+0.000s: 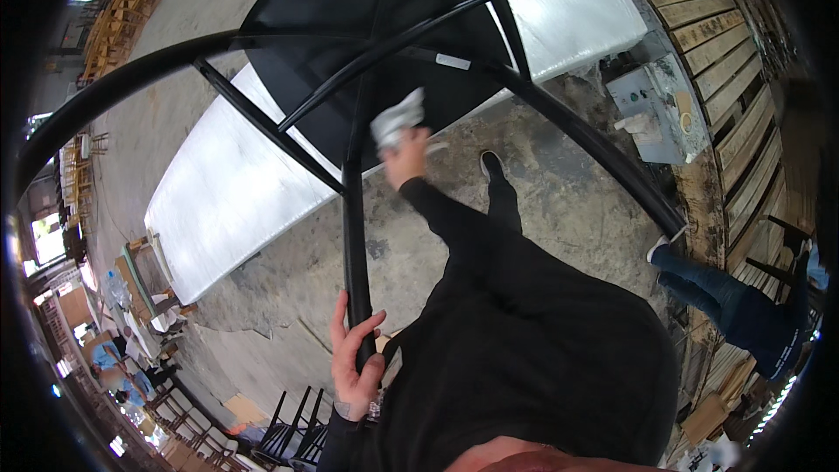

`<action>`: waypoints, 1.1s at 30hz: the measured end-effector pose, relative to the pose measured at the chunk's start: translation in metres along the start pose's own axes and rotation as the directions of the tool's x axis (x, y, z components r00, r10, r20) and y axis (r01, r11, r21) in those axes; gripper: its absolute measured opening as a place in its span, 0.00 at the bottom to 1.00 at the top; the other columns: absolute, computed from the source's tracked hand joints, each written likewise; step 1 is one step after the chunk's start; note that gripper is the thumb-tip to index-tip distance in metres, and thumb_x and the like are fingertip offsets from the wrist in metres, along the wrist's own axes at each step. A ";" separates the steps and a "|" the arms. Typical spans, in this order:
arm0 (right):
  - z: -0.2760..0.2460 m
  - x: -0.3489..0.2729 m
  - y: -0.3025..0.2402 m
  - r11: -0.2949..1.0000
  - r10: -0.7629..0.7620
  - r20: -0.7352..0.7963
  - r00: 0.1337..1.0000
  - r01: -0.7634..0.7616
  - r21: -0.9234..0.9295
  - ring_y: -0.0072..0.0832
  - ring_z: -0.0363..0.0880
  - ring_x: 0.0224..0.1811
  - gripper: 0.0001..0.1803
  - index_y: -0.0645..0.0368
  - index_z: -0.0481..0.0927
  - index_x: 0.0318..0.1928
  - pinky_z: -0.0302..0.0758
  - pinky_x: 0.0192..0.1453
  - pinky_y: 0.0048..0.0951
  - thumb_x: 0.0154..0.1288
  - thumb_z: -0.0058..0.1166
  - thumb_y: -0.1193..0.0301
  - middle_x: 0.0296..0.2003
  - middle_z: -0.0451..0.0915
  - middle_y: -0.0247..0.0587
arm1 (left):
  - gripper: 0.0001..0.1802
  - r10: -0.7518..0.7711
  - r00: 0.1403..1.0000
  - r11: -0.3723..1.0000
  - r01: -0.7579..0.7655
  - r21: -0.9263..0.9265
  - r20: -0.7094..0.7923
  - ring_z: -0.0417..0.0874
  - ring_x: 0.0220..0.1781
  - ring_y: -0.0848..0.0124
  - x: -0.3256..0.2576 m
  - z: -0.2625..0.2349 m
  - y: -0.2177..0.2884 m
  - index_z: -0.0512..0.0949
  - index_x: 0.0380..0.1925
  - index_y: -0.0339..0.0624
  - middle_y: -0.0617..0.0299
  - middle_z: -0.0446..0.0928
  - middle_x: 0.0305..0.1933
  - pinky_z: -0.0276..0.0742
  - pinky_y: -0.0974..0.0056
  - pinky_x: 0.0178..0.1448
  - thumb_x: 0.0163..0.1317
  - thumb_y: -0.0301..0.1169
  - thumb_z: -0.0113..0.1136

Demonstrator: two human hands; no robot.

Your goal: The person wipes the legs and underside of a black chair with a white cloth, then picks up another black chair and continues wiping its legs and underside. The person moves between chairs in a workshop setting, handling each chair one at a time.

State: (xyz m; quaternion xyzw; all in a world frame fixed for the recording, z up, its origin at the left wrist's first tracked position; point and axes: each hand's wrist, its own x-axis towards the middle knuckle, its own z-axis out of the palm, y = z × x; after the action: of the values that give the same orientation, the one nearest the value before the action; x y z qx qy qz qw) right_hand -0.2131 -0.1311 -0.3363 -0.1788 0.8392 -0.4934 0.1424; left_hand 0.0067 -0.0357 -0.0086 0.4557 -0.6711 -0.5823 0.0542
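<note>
A black stool with a round seat (301, 4) lies upside down on a padded bench wrapped in silvery-white sheeting (232, 183). Its long legs and crossing bars point up toward me. My left hand (357, 354) holds the end of the nearest leg (354, 245), with the fingers curled along it. My right hand (406, 160) reaches out past that leg, over the near edge of the seat. Bunched in its fingers is a crumpled white cloth (398, 118), blurred by motion. A small white label (453, 61) sits on the black underside.
Slatted wooden decking (708, 44) runs along the right, with a grey box (648, 105) beside it. A person in dark clothes (743, 306) is at the far right, near one stool leg. Black chairs (297, 424) and more people (114, 363) are at lower left.
</note>
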 end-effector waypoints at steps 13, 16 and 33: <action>-0.091 0.083 0.017 0.991 0.128 -0.111 0.986 -0.123 0.050 0.57 0.72 0.55 0.26 0.67 0.72 0.48 0.72 0.57 0.50 0.47 0.68 0.75 0.51 0.72 0.59 | 0.33 0.076 0.997 0.990 -0.075 -0.115 0.001 0.57 0.79 0.51 -0.004 -0.004 -0.015 0.77 0.60 0.38 0.42 0.49 0.78 0.56 0.54 0.76 0.48 0.21 0.50; -0.088 0.071 -0.035 0.935 -0.350 -0.093 0.932 0.354 0.035 0.52 0.73 0.51 0.24 0.62 0.73 0.46 0.72 0.55 0.46 0.46 0.67 0.76 0.46 0.71 0.52 | 0.32 0.078 0.997 0.988 -0.078 -0.133 -0.003 0.54 0.80 0.49 -0.006 -0.005 -0.017 0.77 0.60 0.39 0.41 0.48 0.79 0.54 0.53 0.77 0.49 0.22 0.51; -0.077 0.202 -0.246 0.386 -0.603 0.687 0.406 0.902 -0.195 0.49 0.80 0.49 0.20 0.55 0.78 0.49 0.78 0.52 0.48 0.55 0.61 0.66 0.50 0.77 0.47 | 0.32 0.241 0.965 0.968 -0.246 -0.049 -0.102 0.61 0.77 0.45 -0.002 -0.005 -0.034 0.77 0.59 0.45 0.37 0.52 0.77 0.65 0.52 0.73 0.48 0.26 0.55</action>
State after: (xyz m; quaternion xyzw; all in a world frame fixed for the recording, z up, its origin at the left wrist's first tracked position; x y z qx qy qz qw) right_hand -0.3867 -0.2707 -0.0967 -0.7116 0.6792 -0.1729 0.0486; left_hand 0.0295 -0.0350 -0.0345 0.3950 -0.7005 -0.5692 0.1711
